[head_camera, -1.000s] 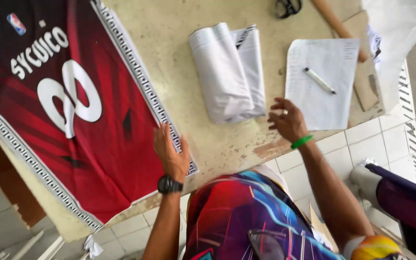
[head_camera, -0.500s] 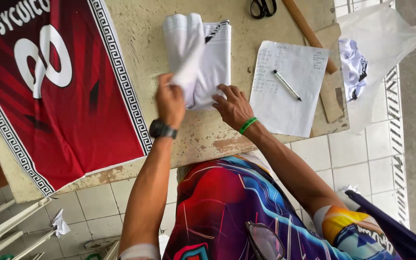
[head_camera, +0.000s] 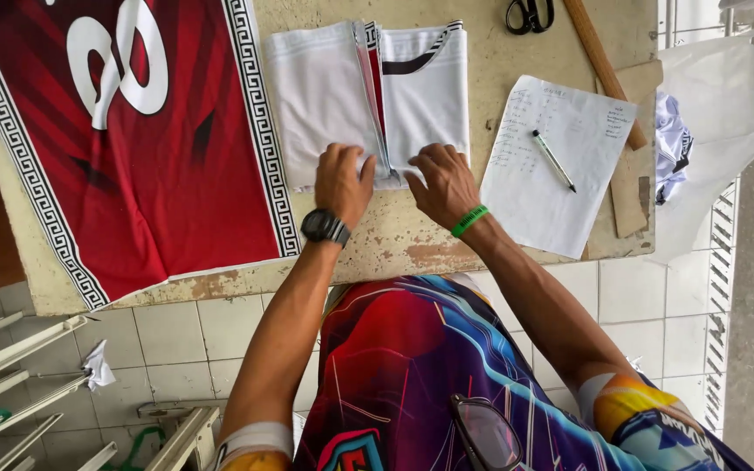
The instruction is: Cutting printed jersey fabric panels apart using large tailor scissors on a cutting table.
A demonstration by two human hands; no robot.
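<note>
**Folded Cloth Is Spread Open on the Table**

A worn work table [head_camera: 412, 240] is seen from above. A big red jersey panel [head_camera: 133, 148] with a white number and a black-and-white patterned edge is laid flat on its left side. It is not touched now, though half a second ago the left hand was just leaving it.

Next to it, a pile of white folded cloth pieces [head_camera: 368, 96] is laid in the middle. A second ago it was rolled up and bunched. Now it is opened flat like a book, with a red edge shown in the fold. So the pieces can be looked at one by one.

A sheet of paper [head_camera: 560, 166] with handwriting is set to the right, and a pen [head_camera: 554, 160] is laid on it. A wooden stick [head_camera: 604, 70] and black scissors [head_camera: 530, 13] are kept at the top.

The left hand [head_camera: 342, 183], with a black watch, is pressed on the near edge of the cloth, its fingers curled down. The right hand [head_camera: 442, 183], with a green band, is placed just beside it, fingers bent onto the cloth. Nothing is lifted.
</note>
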